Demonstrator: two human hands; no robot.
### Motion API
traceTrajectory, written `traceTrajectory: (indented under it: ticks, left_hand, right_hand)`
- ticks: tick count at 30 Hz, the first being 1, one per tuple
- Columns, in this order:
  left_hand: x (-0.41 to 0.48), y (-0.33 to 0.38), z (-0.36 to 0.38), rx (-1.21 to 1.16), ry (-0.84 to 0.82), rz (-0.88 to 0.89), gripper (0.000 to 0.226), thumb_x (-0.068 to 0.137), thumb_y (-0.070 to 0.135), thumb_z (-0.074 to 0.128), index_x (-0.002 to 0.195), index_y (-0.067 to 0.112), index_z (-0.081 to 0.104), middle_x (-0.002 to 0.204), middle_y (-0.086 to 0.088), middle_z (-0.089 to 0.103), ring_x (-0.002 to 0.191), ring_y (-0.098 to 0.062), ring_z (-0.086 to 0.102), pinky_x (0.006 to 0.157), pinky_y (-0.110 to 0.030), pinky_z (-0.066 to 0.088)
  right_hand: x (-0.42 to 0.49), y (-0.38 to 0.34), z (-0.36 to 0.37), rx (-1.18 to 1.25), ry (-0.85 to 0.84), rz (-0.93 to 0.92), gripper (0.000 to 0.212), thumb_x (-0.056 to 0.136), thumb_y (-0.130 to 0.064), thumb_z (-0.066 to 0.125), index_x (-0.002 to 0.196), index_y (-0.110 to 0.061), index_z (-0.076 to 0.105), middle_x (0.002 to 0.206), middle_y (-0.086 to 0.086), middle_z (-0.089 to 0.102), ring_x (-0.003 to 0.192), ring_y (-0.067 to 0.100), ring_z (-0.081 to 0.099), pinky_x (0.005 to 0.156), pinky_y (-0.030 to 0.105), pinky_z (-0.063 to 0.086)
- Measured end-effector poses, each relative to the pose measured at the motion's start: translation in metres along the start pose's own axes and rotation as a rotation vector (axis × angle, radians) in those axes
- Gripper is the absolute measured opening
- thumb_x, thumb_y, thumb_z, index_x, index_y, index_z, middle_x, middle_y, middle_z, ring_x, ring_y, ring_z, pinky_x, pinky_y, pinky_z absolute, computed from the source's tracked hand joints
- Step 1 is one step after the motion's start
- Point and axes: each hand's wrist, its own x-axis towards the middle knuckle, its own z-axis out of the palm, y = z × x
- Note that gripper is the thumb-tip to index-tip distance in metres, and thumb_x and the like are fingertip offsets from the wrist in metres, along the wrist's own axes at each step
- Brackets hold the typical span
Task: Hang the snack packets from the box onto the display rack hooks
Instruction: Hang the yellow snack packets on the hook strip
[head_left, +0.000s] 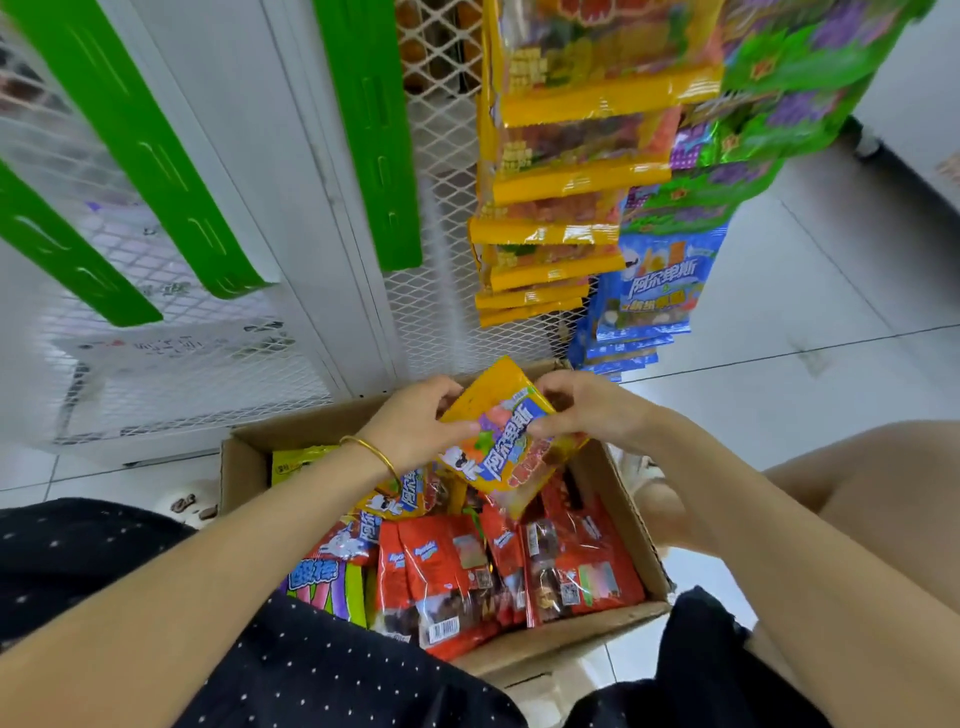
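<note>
Yellow snack packet (511, 441) held above the open cardboard box (236, 478), between both hands and tilted, its top corner pointing toward the rack. Glossy yellow film, a blue diagonal band with white Chinese characters, a small white cartoon figure at the lower left, fruit pictures in pink and green, and a clear window at the lower right showing reddish sweets.

Left hand (415, 421): thumb on the printed face, fingers curled behind the packet's left edge, pinching it. Gold bangle (371, 452) on that wrist. Right hand (587, 410): fingers bent over the packet's upper right edge, thumb underneath, pinching it.

The box sits on the pale tiled floor (805, 312) at the foot of the white mesh display rack (441, 208). Inside it are red packets (452, 571) packed upright, more yellow packets (400, 499) lying behind them, and a purple and green packet (322, 587) at the near left.

On the rack are columns of hung stock: yellow packets (561, 182) overlapping downward, green and purple packets (779, 104) to their right, and blue packets (654, 291) below those. Hooks are hidden behind the packets. Green slotted strips (374, 130) run down the rack at left.
</note>
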Motion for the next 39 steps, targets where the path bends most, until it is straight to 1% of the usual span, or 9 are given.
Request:
traceTrajectory:
  ticks: [7, 12, 15, 19, 21, 28, 33, 35, 39]
  left_hand:
    - [-0.011, 0.034, -0.037, 0.063, 0.138, 0.136, 0.009, 0.086, 0.018, 0.063, 0.078, 0.015, 0.06, 0.076, -0.005, 0.058, 0.07, -0.015, 0.051, 0.066, -0.029, 0.038]
    - [-0.017, 0.078, -0.073, 0.112, 0.123, 0.239, 0.008, 0.086, 0.014, 0.063, 0.086, 0.007, 0.063, 0.085, -0.011, 0.06, 0.079, -0.02, 0.055, 0.068, -0.029, 0.042]
    - [-0.02, 0.116, -0.101, 0.127, 0.14, 0.338, 0.003, 0.084, 0.011, 0.065, 0.083, 0.01, 0.062, 0.077, -0.002, 0.058, 0.07, -0.011, 0.052, 0.066, -0.027, 0.041]
    - [-0.026, 0.174, -0.137, 0.185, 0.179, 0.454, 0.014, 0.082, 0.012, 0.066, 0.074, 0.021, 0.06, 0.071, 0.009, 0.055, 0.062, -0.002, 0.048, 0.059, -0.019, 0.037]
    - [-0.033, 0.205, -0.153, 0.204, 0.212, 0.517, 0.022, 0.082, 0.013, 0.066, 0.07, 0.029, 0.058, 0.069, 0.011, 0.056, 0.059, 0.001, 0.049, 0.059, -0.017, 0.038]
    - [-0.039, 0.29, -0.217, 0.01, 0.864, 0.71, 0.01, 0.086, 0.017, 0.062, 0.096, 0.015, 0.063, 0.08, 0.012, 0.06, 0.065, 0.009, 0.052, 0.062, -0.003, 0.04]
    - [-0.022, 0.326, -0.239, -0.074, 0.857, 0.692, 0.029, 0.09, 0.018, 0.057, 0.116, 0.007, 0.05, 0.092, 0.005, 0.056, 0.078, -0.002, 0.055, 0.081, -0.023, 0.052]
    - [-0.02, 0.334, -0.245, -0.128, 0.838, 0.67, 0.025, 0.091, 0.019, 0.056, 0.113, 0.008, 0.05, 0.085, 0.006, 0.057, 0.081, -0.015, 0.06, 0.082, -0.041, 0.054]
    - [-0.018, 0.348, -0.255, -0.085, 0.847, 0.634, 0.019, 0.092, 0.022, 0.055, 0.101, 0.006, 0.06, 0.086, -0.01, 0.061, 0.081, -0.026, 0.062, 0.078, -0.04, 0.053]
  right_hand:
    - [-0.013, -0.031, -0.005, 0.266, 0.023, -0.156, 0.029, 0.087, -0.018, 0.063, 0.114, -0.009, 0.059, 0.115, 0.012, 0.065, 0.108, 0.024, 0.062, 0.091, 0.039, 0.051]
    - [-0.033, -0.073, -0.018, 0.197, 0.234, -0.359, 0.004, 0.089, -0.012, 0.06, 0.087, -0.014, 0.063, 0.083, -0.001, 0.07, 0.081, 0.011, 0.067, 0.071, 0.028, 0.056]
    - [-0.051, -0.104, -0.032, 0.164, 0.406, -0.51, 0.006, 0.088, -0.019, 0.062, 0.083, -0.02, 0.065, 0.079, 0.015, 0.066, 0.075, 0.024, 0.062, 0.067, 0.043, 0.051]
    - [-0.077, -0.151, -0.059, 0.144, 0.614, -0.641, 0.058, 0.076, -0.05, 0.064, 0.082, 0.007, 0.059, 0.075, 0.03, 0.055, 0.063, 0.029, 0.05, 0.061, 0.041, 0.043]
    - [-0.092, -0.173, -0.075, 0.122, 0.678, -0.725, 0.052, 0.08, -0.047, 0.061, 0.084, 0.005, 0.065, 0.081, 0.028, 0.062, 0.069, 0.038, 0.056, 0.066, 0.046, 0.048]
    - [-0.129, -0.241, -0.126, 0.038, 0.782, -0.918, 0.046, 0.087, -0.037, 0.059, 0.091, 0.009, 0.064, 0.09, 0.043, 0.053, 0.081, 0.054, 0.051, 0.07, 0.058, 0.045]
    - [-0.132, -0.284, -0.148, 0.064, 0.891, -0.923, 0.019, 0.09, -0.017, 0.061, 0.081, -0.001, 0.067, 0.061, 0.014, 0.056, 0.054, 0.018, 0.044, 0.054, 0.021, 0.037]
    - [-0.129, -0.299, -0.153, 0.042, 0.946, -0.918, 0.009, 0.089, -0.012, 0.061, 0.087, -0.006, 0.067, 0.061, -0.004, 0.055, 0.054, 0.003, 0.045, 0.055, 0.019, 0.037]
    - [-0.116, -0.325, -0.154, -0.002, 1.139, -0.937, 0.005, 0.086, -0.009, 0.062, 0.092, -0.009, 0.064, 0.068, -0.013, 0.054, 0.063, 0.003, 0.049, 0.065, 0.019, 0.041]
